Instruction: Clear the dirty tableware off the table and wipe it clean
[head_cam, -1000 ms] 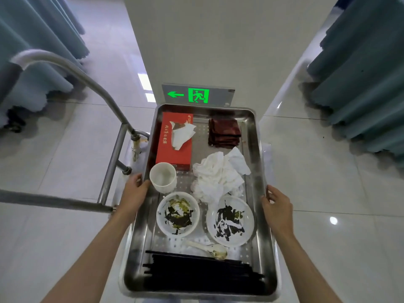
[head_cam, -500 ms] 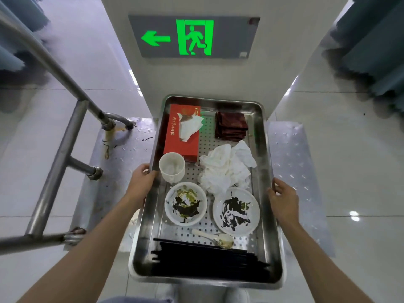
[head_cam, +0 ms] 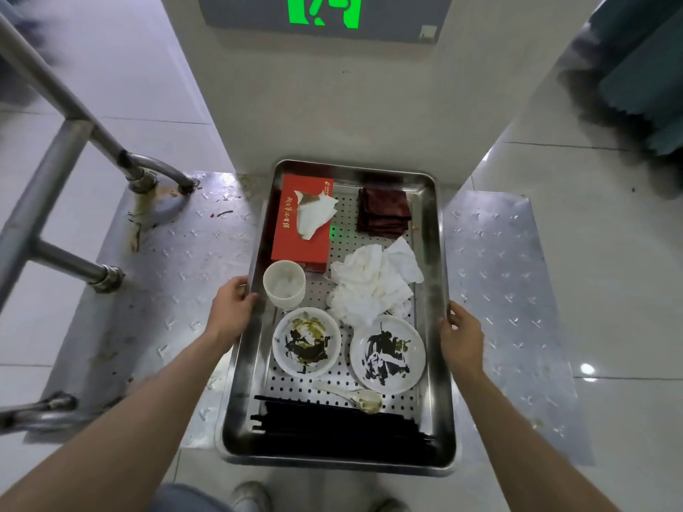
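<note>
**Head view: loaded steel tray, carried in both hands**

Item 1. Tray (head_cam: 439, 253): rectangular stainless steel with rounded corners, a raised rim and a perforated floor. Its long axis runs straight away from the person toward a white pillar (head_cam: 332, 105). The left hand (head_cam: 231, 308) curls over the left rim and the right hand (head_cam: 462, 336) grips the right rim, both about mid-length.

Contents, far edge to near edge:
- Red card tissue box (head_cam: 301, 230), far left corner, with a white sheet pulled up.
- Dark red folded cloth (head_cam: 384, 214), far right corner.
- Crumpled white napkins (head_cam: 373, 280), centre right.
- White round cup (head_cam: 284, 284), upright at the left edge.
- White bowl (head_cam: 306, 341) and white plate (head_cam: 387, 354), side by side, both smeared dark green and black.
- Pale spoon (head_cam: 354, 395), its bowl pointing right.
- Black chopsticks (head_cam: 340, 423), bundled crosswise along the near edge.

Surroundings: green exit sign (head_cam: 321, 12), steel railing (head_cam: 55, 142), studded metal floor plate (head_cam: 166, 290).

Change from half a second ago: the sign now sits cropped at the top of the frame, the tray reads lower over the floor plate, and shoe tips show below it. Both grips are unchanged.
</note>
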Motion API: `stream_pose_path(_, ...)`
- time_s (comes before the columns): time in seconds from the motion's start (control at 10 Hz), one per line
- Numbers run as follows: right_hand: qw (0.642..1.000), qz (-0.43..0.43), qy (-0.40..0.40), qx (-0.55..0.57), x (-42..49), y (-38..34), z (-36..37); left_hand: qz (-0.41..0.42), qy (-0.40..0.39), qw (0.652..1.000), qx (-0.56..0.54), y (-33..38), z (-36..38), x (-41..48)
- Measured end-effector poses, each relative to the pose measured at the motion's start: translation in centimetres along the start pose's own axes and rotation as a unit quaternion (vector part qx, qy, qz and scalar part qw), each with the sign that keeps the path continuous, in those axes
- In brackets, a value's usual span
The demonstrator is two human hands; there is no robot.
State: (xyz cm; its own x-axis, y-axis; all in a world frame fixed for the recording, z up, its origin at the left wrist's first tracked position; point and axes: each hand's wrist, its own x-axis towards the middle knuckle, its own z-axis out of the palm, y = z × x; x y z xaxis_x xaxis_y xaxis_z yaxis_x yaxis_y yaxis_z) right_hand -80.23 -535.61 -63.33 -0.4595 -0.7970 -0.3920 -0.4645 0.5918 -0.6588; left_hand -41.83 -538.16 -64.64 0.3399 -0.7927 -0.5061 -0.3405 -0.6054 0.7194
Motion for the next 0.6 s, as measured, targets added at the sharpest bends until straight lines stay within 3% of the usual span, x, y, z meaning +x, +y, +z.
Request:
stream_pose_path(0.2,0.995,-0.006,-0.034,-0.095,-0.6,-1.8,-0.8,-0.026,0.012,0.998,0.056,2.1,-0.5,-1.4)
stream_pose_path(0.3,0.993,-0.023,-0.053,-0.099,-2.3,-5.5,-3.4,0.006,0.001,0.978,0.207,5.4,-2.6,-4.2)
stream_pose_path(0.4,0.978,-0.079,-0.109,-0.161,-5.0,-10.1,-6.7,0.092,-0.017,0.930,0.355,10.2,-5.4,-8.6)
stream_pose_path(0.6,0.957,-0.146,-0.123,-0.220,-13.4,-23.3,-16.2,0.208,-0.022,0.880,0.425,22.8,-13.2,-18.3)
